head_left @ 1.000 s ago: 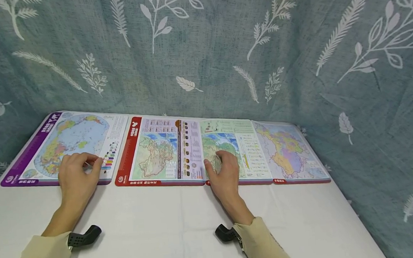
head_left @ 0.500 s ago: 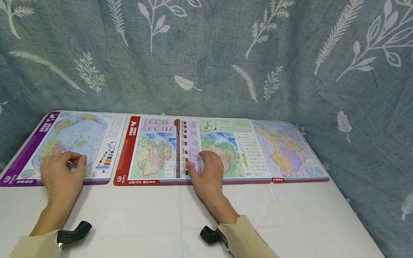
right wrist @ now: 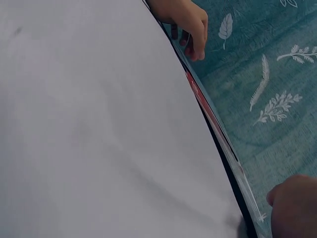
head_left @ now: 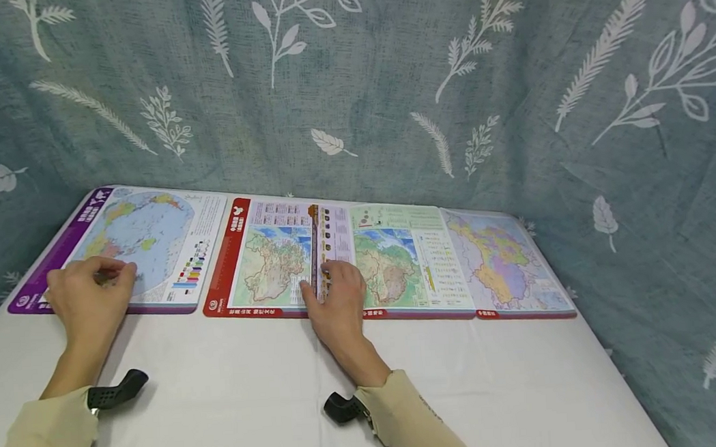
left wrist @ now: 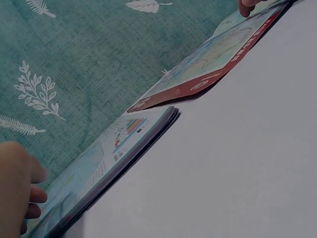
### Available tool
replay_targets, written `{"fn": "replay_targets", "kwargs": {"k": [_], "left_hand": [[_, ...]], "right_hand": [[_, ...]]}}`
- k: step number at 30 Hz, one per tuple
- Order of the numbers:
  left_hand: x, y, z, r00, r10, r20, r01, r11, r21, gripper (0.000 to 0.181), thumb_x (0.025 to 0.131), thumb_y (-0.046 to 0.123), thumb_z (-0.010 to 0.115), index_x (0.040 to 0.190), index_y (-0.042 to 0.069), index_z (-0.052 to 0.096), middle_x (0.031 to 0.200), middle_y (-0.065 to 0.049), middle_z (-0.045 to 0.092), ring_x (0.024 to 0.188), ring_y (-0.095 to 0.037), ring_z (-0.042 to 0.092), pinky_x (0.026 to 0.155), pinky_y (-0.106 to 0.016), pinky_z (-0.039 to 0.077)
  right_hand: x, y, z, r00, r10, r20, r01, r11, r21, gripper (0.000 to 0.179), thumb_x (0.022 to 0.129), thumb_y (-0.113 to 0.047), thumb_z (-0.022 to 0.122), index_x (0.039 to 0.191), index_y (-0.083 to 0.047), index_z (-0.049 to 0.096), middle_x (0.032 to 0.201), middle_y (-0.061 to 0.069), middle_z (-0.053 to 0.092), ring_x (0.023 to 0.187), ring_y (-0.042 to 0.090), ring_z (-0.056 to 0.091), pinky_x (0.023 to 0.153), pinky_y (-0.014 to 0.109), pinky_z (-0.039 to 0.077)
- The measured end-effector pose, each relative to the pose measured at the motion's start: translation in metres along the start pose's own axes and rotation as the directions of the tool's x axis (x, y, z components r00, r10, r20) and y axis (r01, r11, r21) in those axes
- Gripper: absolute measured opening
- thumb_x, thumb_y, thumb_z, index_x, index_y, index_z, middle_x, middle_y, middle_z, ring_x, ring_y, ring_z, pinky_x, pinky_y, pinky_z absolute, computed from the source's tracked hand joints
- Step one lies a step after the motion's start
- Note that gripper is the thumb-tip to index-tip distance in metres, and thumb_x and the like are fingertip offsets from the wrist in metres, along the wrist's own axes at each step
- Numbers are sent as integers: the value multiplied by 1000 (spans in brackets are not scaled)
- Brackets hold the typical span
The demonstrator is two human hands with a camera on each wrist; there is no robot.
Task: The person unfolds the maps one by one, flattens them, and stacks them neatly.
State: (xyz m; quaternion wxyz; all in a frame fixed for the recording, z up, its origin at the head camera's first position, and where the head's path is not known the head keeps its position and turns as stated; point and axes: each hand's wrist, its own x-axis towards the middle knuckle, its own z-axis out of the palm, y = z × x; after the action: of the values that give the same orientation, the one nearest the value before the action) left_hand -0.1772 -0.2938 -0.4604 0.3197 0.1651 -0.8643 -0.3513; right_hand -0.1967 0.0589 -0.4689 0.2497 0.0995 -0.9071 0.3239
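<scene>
A world map sheet (head_left: pixel 154 270) with a purple left border lies flat at the left. My left hand (head_left: pixel 90 294) is over its front left part, fingers bent and thumb near the index finger, nothing visible between them. In the left wrist view, this hand (left wrist: pixel 17 183) appears beside the map's layered edge. A red-bordered map sheet (head_left: pixel 268 266) lies in the middle, a green-topped relief map (head_left: pixel 391 256) to its right. Over the front edge where these two meet is my right hand (head_left: pixel 338 300), fingers loosely curved. Whether it touches the surface I cannot tell.
At the right end lies a coloured map (head_left: pixel 502 262), edge to edge with the relief map. The map row sits at the back of a white-covered table (head_left: pixel 239 395). Behind it hangs a teal leaf-patterned curtain (head_left: pixel 374 79). Black wrist-camera mounts (head_left: pixel 118 390) project from both sleeves.
Both hands have moved left: the left one across the world map, the right one from the relief map to its left edge. The map sheets stay where they were.
</scene>
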Motion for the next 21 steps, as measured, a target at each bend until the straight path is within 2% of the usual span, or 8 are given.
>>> {"fn": "replay_targets", "kwargs": {"k": [8,11,14,21], "left_hand": [[8,-9,-10,994,-99,49,97,994,48,41,96,24,66,117,-10,71,125,-35,58,131,-52,38,108,-67,20],[12,-13,-16,991,-124,55,120,991,66,44,97,25,65,121,-11,68,129,-37,56,137,-54,35,118,-66,13],[15,-19,-21,988,-145,43,141,986,88,45,96,26,65,122,-12,66,132,-38,54,141,-55,32,120,-66,11],[19,-29,-30,980,-200,-12,200,972,126,46,96,23,63,125,-13,63,137,-44,48,141,-57,30,114,-70,16]], "right_hand": [[0,-15,10,998,-63,12,63,998,-23,43,92,-35,78,119,-3,69,126,11,66,127,32,54,115,49,37],[0,-19,12,998,-57,32,58,998,-36,42,93,-36,77,119,-4,69,128,10,65,130,31,52,116,48,36],[-1,-24,15,997,-48,61,50,998,-33,42,93,-37,77,120,-5,70,130,9,64,132,30,51,118,48,34],[-1,-40,25,990,-66,126,71,997,-35,46,94,-40,76,125,-7,71,132,7,63,135,27,50,120,46,34]]}}
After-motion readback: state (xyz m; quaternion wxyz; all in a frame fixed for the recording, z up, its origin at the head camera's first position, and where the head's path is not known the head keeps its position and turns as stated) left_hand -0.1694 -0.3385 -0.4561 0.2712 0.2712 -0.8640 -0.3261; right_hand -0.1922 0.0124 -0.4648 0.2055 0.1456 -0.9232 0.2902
